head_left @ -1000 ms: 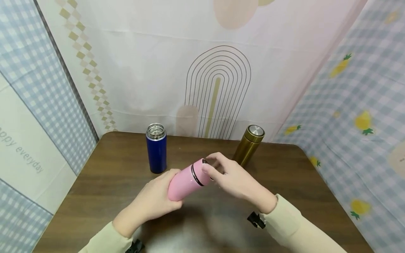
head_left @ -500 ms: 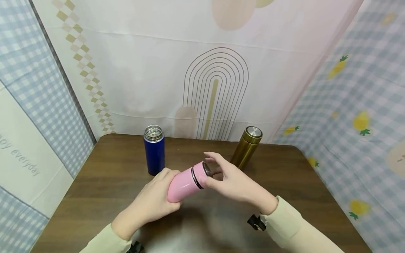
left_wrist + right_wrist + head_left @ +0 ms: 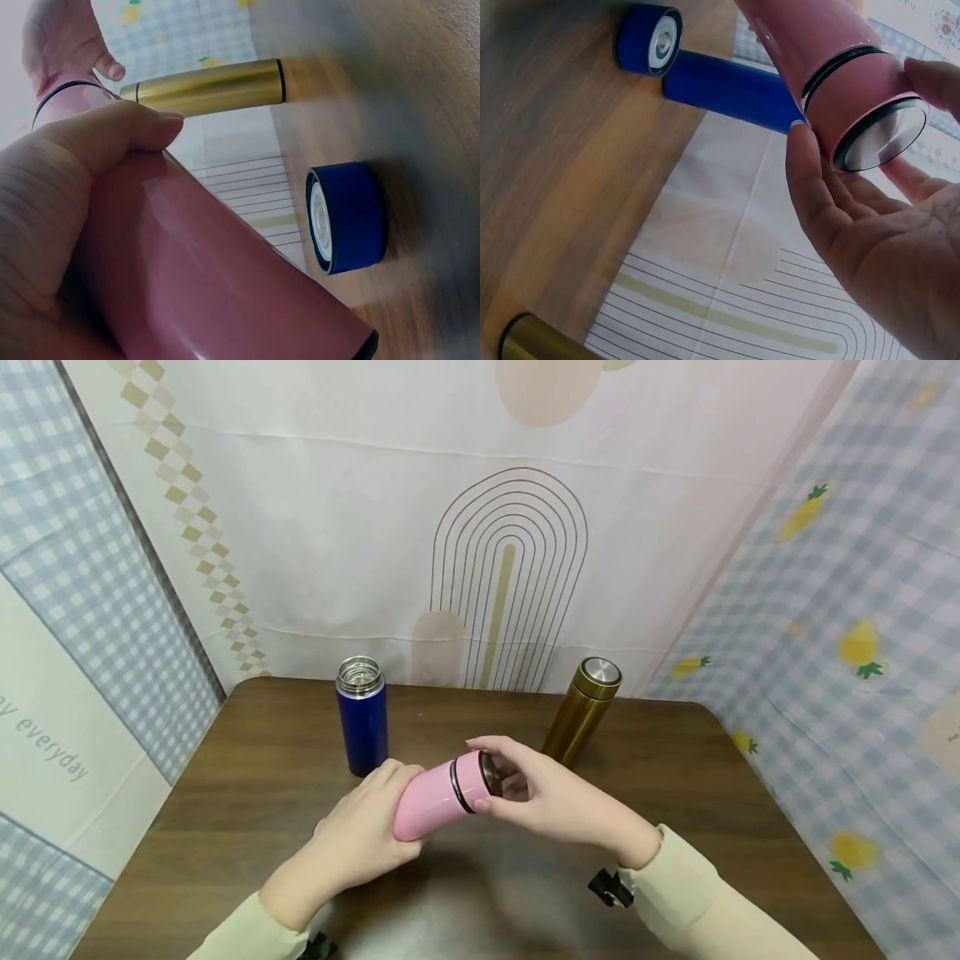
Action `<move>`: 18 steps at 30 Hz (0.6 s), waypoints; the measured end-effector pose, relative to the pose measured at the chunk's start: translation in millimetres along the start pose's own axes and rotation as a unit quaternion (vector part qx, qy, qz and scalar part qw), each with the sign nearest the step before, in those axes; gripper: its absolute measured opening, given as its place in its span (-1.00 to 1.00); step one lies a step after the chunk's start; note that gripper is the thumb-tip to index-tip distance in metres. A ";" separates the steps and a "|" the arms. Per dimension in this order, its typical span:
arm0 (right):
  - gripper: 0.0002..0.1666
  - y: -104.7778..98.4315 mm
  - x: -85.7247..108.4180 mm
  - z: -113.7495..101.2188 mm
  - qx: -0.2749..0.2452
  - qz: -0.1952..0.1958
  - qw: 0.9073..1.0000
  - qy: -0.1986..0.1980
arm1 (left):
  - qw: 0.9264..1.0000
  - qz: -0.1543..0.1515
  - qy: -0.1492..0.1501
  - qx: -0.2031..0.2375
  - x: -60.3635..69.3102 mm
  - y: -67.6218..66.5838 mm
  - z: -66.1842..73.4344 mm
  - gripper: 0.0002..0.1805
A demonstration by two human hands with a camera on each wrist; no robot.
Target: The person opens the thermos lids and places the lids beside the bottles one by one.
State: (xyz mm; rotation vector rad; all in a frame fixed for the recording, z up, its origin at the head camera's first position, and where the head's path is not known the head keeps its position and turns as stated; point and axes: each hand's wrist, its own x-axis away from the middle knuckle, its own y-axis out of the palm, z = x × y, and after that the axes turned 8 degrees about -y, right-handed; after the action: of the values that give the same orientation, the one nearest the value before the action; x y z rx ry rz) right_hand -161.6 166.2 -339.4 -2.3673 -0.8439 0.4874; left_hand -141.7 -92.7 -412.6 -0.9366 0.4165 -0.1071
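My left hand (image 3: 363, 835) grips the body of a pink thermos flask (image 3: 423, 810), tilted above the table with its lid end up to the right. At that end my right hand (image 3: 551, 793) holds the pink lid (image 3: 855, 97), thumb on one side and fingers on the other. The lid sits on the flask and has a shiny metal top (image 3: 883, 136). A blue flask (image 3: 363, 731) stands lidless behind my left hand, its metal mouth bare. Its blue cap (image 3: 349, 217) rests on the table in the left wrist view; my left hand mostly hides it from the head view.
A gold flask (image 3: 581, 714) with its lid on stands at the back right, behind my right hand. The brown wooden table (image 3: 255, 760) ends at a patterned white cloth (image 3: 330, 527). Checked blue cloth (image 3: 787, 635) hangs along the right side.
My right hand's fingers have come round the pink flask's lid, from a looser, more open pose at its end. The flask has tipped slightly lower; the left hand keeps its grip.
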 end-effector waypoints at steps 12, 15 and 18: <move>-0.43 3.0 2.0 -4.1 0.035 0.042 0.995 0.086 | 1.000 0.000 0.008 0.010 3.7 2.4 4.4 -0.25; -0.53 1.3 5.1 -4.4 0.032 0.037 0.996 0.070 | 1.000 -0.003 0.009 0.005 4.7 2.2 5.4 -0.24; -0.47 -1.0 9.4 -3.6 0.020 0.021 0.999 0.027 | 1.000 -0.004 0.008 -0.003 6.2 2.6 5.5 -0.23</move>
State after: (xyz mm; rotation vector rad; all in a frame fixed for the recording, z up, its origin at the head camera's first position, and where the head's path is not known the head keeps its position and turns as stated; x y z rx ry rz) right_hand -153.3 171.7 -337.4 -2.3553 -0.7541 0.4507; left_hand -134.1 -88.6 -413.6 -0.9433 0.4273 -0.1202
